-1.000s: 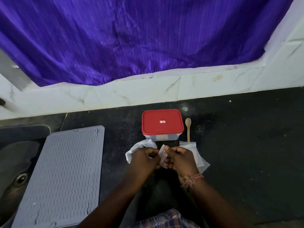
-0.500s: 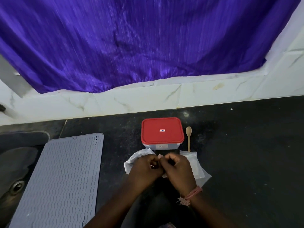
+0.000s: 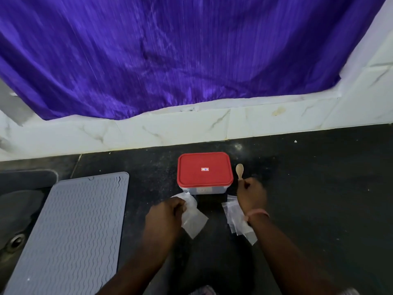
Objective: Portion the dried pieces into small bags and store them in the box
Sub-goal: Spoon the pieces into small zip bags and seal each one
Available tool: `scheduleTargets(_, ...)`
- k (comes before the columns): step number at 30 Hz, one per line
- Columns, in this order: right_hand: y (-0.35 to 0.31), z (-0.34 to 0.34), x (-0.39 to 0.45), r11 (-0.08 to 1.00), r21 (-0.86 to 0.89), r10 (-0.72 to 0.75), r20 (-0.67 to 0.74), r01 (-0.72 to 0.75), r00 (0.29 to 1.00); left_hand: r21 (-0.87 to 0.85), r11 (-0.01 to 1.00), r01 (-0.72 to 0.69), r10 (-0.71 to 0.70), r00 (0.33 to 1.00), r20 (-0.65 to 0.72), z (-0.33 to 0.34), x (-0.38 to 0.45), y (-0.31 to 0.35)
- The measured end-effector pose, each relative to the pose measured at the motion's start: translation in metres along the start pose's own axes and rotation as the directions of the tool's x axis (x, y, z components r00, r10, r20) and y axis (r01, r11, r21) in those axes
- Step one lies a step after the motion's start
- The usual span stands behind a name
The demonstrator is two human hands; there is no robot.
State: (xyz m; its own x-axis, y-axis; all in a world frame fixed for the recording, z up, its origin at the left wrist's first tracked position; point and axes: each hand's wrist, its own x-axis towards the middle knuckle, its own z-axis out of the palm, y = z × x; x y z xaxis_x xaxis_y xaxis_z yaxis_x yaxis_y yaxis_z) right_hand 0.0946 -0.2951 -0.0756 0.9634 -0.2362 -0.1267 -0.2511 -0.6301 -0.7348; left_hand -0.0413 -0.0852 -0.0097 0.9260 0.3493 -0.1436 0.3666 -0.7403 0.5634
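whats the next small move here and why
Probably lift the wooden spoon, since the right hand already grips its handle. The left hand holds a small clear bag, ready for filling. The box has its red lid on, so that likely comes off next.

Spoon (image 3: 239, 170) handle hidden inside right hand (image 3: 251, 195), stack of small bags (image 3: 235, 218) partly covered under that wrist, box (image 3: 204, 174) contents concealed by red lid, sink (image 3: 14, 211) far left of left hand (image 3: 164, 218) cut by edge
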Motion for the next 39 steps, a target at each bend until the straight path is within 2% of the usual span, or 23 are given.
scheduleTargets(3, -0.006, 0.012, 0.024, 0.937, -0.350, 0.007, -0.014, -0.011, 1.000, 0.014, 1.000, -0.020, 0.021, 0.997, -0.076, -0.005, -0.005, -0.001)
scheduleTargets(6, -0.010, 0.022, 0.031, 0.886, -0.462, 0.066, 0.040, -0.040, 0.997, -0.032, 0.999, 0.004, -0.008, 0.992, -0.126, -0.012, -0.006, 0.001)
scheduleTargets(11, -0.007, 0.028, 0.039, 0.898, -0.410, 0.178, 0.015, -0.156, 0.984, -0.129, 0.991, 0.040, -0.051, 0.995, -0.084, -0.018, -0.007, -0.003)
scheduleTargets(15, -0.003, 0.031, 0.046, 0.913, -0.344, 0.235, -0.002, -0.221, 0.972, -0.187, 0.981, 0.051, -0.078, 0.987, -0.142, -0.022, -0.013, -0.007)
scheduleTargets(17, -0.007, 0.028, 0.045, 0.944, -0.232, 0.224, -0.073, -0.235, 0.972, -0.214, 0.975, 0.065, -0.104, 0.979, -0.176, -0.026, -0.015, -0.008)
scheduleTargets(19, -0.014, 0.022, 0.037, 0.985, -0.026, 0.167, -0.154, -0.173, 0.974, -0.273, 0.961, 0.049, -0.118, 0.963, -0.244, -0.033, -0.017, -0.009)
scheduleTargets(21, -0.022, 0.017, 0.017, 0.980, 0.196, 0.064, -0.178, -0.028, 0.982, -0.318, 0.948, 0.028, -0.136, 0.937, -0.323, -0.038, -0.016, -0.014)
scheduleTargets(24, -0.037, 0.016, -0.035, 0.922, 0.342, -0.130, -0.173, 0.183, 0.976, -0.314, 0.948, 0.052, -0.187, 0.889, -0.417, -0.042, -0.009, -0.033)
scheduleTargets(28, -0.047, 0.027, -0.088, 0.888, 0.297, -0.343, -0.079, 0.351, 0.936, -0.210, 0.977, 0.037, -0.132, 0.877, -0.462, -0.034, -0.003, -0.053)
scheduleTargets(32, -0.039, 0.041, -0.096, 0.849, 0.218, -0.513, 0.120, 0.482, 0.850, -0.138, 0.990, 0.038, -0.084, 0.933, -0.349, -0.017, -0.005, -0.061)
scheduleTargets(35, -0.028, 0.046, -0.100, 0.820, 0.156, -0.572, 0.226, 0.550, 0.788, -0.061, 0.997, 0.051, -0.064, 0.971, -0.229, -0.008, -0.015, -0.060)
scheduleTargets(39, -0.019, 0.049, -0.099, 0.763, 0.029, -0.624, 0.296, 0.646, 0.723, -0.010, 1.000, -0.016, 0.013, 0.974, -0.224, -0.005, -0.020, -0.067)
